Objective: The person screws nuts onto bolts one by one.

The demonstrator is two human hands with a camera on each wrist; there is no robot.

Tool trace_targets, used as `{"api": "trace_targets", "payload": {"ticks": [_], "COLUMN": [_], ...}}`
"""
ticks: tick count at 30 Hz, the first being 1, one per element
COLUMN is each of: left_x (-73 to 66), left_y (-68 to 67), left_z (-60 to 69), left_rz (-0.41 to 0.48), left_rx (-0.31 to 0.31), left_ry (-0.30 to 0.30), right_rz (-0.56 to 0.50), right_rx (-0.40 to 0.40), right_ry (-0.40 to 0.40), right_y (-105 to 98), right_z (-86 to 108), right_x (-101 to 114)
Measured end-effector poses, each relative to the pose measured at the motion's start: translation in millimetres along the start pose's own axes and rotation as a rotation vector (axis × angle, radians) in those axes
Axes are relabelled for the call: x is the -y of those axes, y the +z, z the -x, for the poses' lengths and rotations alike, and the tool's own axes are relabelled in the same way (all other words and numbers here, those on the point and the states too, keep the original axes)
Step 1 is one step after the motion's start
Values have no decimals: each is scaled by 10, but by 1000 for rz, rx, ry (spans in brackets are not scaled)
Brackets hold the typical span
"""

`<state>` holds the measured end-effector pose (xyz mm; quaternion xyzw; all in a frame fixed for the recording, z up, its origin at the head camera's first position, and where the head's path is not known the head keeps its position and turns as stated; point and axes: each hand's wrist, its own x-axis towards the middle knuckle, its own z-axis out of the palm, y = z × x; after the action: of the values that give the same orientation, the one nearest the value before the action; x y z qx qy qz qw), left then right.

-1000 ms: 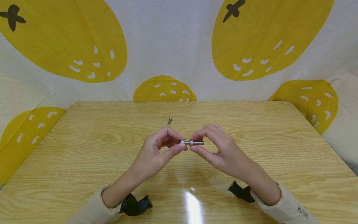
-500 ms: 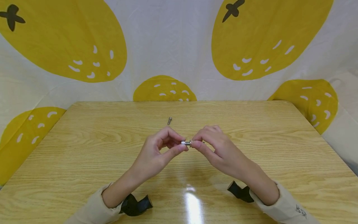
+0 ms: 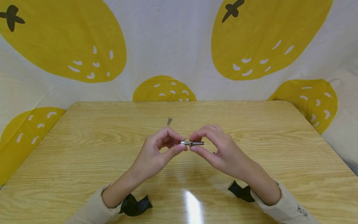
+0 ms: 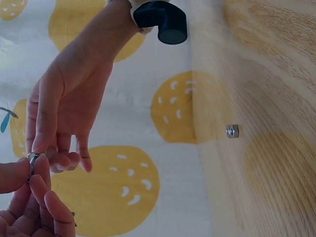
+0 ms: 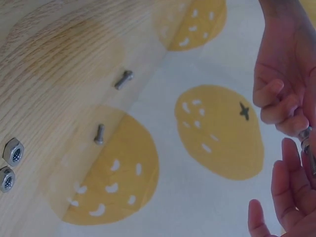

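In the head view my left hand pinches the head end of a silver bolt, which lies level and points right. A hex nut sits partway along its shank. My right hand has thumb and index finger at that nut, with the bolt's threaded end running between them. In the left wrist view the left hand's fingers partly cover the bolt. The right wrist view shows my right hand at the lower right edge, where the bolt is partly cut off.
A loose bolt lies on the wooden table beyond the hands. The right wrist view shows two bolts, the nearer bolt included, and two nuts, one nut above the other. A patterned curtain hangs behind.
The right thumb and index finger slid over the bolt's threaded end half a second ago, hiding most of it, and are now back spread around the nut. The left hand stays put.
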<state>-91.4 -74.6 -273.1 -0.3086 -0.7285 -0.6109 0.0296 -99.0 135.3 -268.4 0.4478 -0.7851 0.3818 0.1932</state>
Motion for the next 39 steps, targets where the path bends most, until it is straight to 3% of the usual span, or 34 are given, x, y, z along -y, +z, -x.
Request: {"api": "trace_targets", "payload": {"ticks": [13,21,29,39], "left_x": [6,-10,-9,8], "left_y": [7,8,3,9], "left_z": [-4,-5,2,-1], "left_rz": [6,-16,-15,2], "left_rx": [7,-2,-2,4], "left_ry": [16,-18,-19,1], "right_rz": [30,16,14,27], "right_rx": [-2,53,14,31], "right_ry": [15,121,10,60], "right_y": [68,-9,-1,26], "right_z": [2,10,-15,-12], "right_x": [-35,28,14,6]}}
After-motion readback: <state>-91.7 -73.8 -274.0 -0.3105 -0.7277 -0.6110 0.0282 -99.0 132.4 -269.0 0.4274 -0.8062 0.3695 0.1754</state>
